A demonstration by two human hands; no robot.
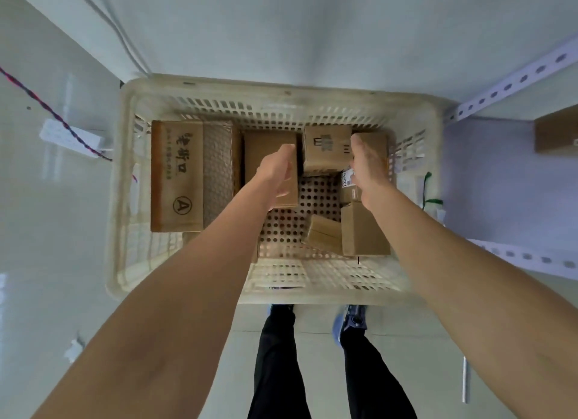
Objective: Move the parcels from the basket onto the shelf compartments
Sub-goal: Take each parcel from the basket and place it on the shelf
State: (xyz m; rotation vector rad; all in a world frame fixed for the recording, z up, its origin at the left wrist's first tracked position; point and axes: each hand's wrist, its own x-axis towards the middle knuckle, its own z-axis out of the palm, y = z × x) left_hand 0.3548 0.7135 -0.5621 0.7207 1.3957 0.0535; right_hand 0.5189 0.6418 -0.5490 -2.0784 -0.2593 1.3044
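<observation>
Plainly, the step in hand is a pick-up from the basket (281,95), which fills the middle of the frame with several parcels still in it. The left grip (276,172) lies on the plain parcel (261,150) at the centre, fingers curled down over its lower right edge, so it seems to hold that one. The right grip (368,165) is down between the printed parcel (325,146) and the corner parcel (375,139) by the basket's upper right wall. Whether it holds either I cannot tell, since its fingers are hidden under the palm. To do this well, I would settle each grip on one parcel only and lift straight up past the rim, because the printed parcel stands close against its neighbours and a sideways drag could knock them. The large lettered parcel (176,175) at the left probably wants both grips (it is much the biggest here), so it deserves its own trip. The shelf (513,81) runs along the right edge of the frame, so the carry should swing that way, passing above the small parcels (364,231) at lower right.
</observation>
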